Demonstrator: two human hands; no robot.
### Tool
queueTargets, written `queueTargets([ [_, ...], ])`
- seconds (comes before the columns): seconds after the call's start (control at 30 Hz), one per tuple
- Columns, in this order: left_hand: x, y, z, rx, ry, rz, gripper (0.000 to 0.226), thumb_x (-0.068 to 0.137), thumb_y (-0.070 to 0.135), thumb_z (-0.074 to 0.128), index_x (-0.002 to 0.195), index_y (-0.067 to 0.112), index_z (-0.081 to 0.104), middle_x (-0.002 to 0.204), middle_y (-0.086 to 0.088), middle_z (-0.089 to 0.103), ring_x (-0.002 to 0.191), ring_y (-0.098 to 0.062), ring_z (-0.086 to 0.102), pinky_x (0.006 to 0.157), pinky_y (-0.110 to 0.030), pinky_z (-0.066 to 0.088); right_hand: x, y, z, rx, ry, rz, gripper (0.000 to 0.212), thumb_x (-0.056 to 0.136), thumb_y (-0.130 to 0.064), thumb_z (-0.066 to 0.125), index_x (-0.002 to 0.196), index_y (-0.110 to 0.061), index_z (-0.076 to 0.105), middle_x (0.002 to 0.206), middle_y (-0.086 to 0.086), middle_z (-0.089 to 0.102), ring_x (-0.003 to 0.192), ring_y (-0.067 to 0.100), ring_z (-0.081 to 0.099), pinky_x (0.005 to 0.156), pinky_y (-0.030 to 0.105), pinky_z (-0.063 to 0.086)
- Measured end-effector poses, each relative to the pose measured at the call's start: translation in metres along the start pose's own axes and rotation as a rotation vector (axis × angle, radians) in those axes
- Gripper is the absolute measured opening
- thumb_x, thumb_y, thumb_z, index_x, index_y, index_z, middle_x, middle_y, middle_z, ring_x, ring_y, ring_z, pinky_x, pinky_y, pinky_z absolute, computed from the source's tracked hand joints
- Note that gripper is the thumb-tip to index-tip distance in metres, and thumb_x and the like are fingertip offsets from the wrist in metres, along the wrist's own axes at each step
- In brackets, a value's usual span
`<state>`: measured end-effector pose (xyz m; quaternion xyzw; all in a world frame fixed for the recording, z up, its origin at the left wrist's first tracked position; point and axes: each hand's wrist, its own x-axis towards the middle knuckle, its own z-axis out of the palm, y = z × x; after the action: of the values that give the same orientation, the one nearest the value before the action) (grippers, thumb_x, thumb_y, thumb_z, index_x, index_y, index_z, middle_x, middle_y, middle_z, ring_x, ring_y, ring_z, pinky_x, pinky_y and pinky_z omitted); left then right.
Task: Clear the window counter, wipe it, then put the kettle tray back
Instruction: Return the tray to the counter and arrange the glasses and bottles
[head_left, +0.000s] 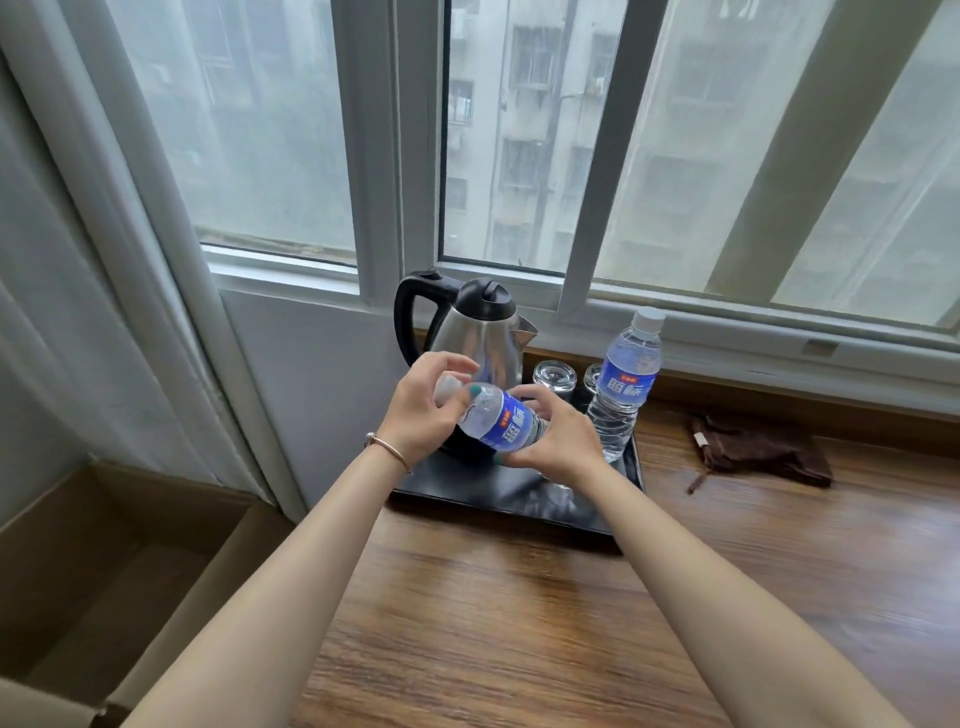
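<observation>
A black tray (470, 488) lies on the wooden window counter (519, 623). On it stand a steel kettle (483, 338) with a black lid and handle, two upturned glasses (555, 375), and an upright water bottle (626, 384) with a blue label. A second water bottle (501, 418) is held tilted above the tray. My left hand (423, 410) grips its cap end. My right hand (558, 441) grips its lower body.
A dark brown cloth (758, 449) lies crumpled on the counter to the right of the tray. An open cardboard box (104, 571) sits low at the left. The window frame (519, 291) and its sill run behind the tray.
</observation>
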<state>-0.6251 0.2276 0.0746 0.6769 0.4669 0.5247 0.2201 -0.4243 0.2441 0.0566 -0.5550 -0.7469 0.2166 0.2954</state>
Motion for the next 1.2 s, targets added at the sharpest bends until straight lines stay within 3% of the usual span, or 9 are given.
queueTargets([
  [0.17,0.018,0.024,0.025,-0.049,-0.030,0.118,0.028,0.082,0.021,0.072,0.107,0.022,0.060,0.106,0.007,0.059,0.101,-0.016,0.061,0.081,-0.039,0.057,-0.007,0.008,-0.014,0.204,0.069,0.082,0.068,0.048,-0.042,0.088,0.103,-0.055,0.050,0.097,-0.017,0.068,0.090,0.001,0.065,0.085,0.036,0.053],
  [0.27,0.035,0.040,0.040,0.040,-0.101,0.197,0.042,0.072,0.024,0.079,0.110,0.018,0.063,0.109,0.003,0.059,0.105,-0.014,0.057,0.086,-0.030,0.050,-0.003,0.012,-0.017,0.338,0.138,0.112,0.073,0.043,-0.037,0.089,0.103,-0.055,0.050,0.094,-0.006,0.071,0.085,0.011,0.070,0.084,0.050,0.055],
  [0.4,0.057,0.057,0.053,0.125,-0.155,0.220,0.048,0.068,0.014,0.083,0.112,0.016,0.064,0.112,-0.003,0.061,0.104,-0.013,0.056,0.088,-0.022,0.044,-0.002,0.010,-0.022,0.468,0.199,0.167,0.072,0.043,-0.029,0.091,0.094,-0.059,0.049,0.093,-0.001,0.071,0.082,0.015,0.071,0.086,0.050,0.055],
  [0.57,0.076,0.065,0.061,0.221,-0.233,0.235,0.047,0.071,0.017,0.083,0.114,0.014,0.065,0.113,-0.003,0.062,0.103,-0.013,0.058,0.080,-0.015,0.043,0.000,0.014,-0.023,0.539,0.220,0.196,0.074,0.042,-0.037,0.090,0.103,-0.048,0.049,0.098,0.000,0.071,0.086,0.015,0.071,0.085,0.047,0.057],
  [0.67,0.089,0.075,0.068,0.308,-0.316,0.245,0.045,0.072,0.019,0.082,0.114,0.013,0.065,0.115,-0.002,0.060,0.104,-0.009,0.054,0.086,-0.013,0.036,0.001,0.014,-0.026,0.555,0.199,0.199,0.072,0.055,-0.021,0.092,0.110,-0.037,0.048,0.097,0.001,0.071,0.084,0.011,0.070,0.084,0.043,0.058],
  [0.77,0.098,0.077,0.076,0.345,-0.350,0.246,0.044,0.072,0.020,0.083,0.112,0.015,0.066,0.116,-0.002,0.061,0.106,-0.012,0.056,0.092,-0.020,0.041,0.006,0.015,-0.026,0.552,0.221,0.200,0.069,0.062,-0.012,0.090,0.116,-0.023,0.049,0.096,-0.001,0.069,0.078,-0.003,0.066,0.080,0.031,0.057],
  [0.97,0.109,0.072,0.081,0.357,-0.319,0.241,0.042,0.071,0.020,0.083,0.110,0.015,0.067,0.114,-0.002,0.062,0.106,-0.013,0.056,0.092,-0.019,0.039,0.014,0.009,-0.031,0.501,0.208,0.198,0.068,0.065,-0.024,0.085,0.123,-0.023,0.049,0.106,-0.004,0.068,0.096,0.012,0.066,0.092,0.044,0.053],
  [1.1,0.111,0.070,0.080,0.340,-0.292,0.230,0.043,0.072,0.016,0.082,0.112,0.012,0.066,0.114,-0.005,0.062,0.104,-0.012,0.055,0.087,-0.013,0.035,0.009,0.010,-0.039,0.448,0.215,0.125,0.086,0.070,-0.022,0.081,0.144,-0.025,0.038,0.123,-0.006,0.062,0.110,0.010,0.060,0.098,0.035,0.049],
  [1.2,0.110,0.070,0.080,0.320,-0.278,0.224,0.044,0.072,0.015,0.083,0.112,0.011,0.066,0.114,-0.004,0.062,0.105,-0.012,0.054,0.087,-0.013,0.034,0.002,0.008,-0.039,0.471,0.243,0.060,0.091,0.068,-0.028,0.079,0.146,-0.030,0.034,0.132,-0.007,0.059,0.118,0.005,0.058,0.102,0.034,0.047],
])
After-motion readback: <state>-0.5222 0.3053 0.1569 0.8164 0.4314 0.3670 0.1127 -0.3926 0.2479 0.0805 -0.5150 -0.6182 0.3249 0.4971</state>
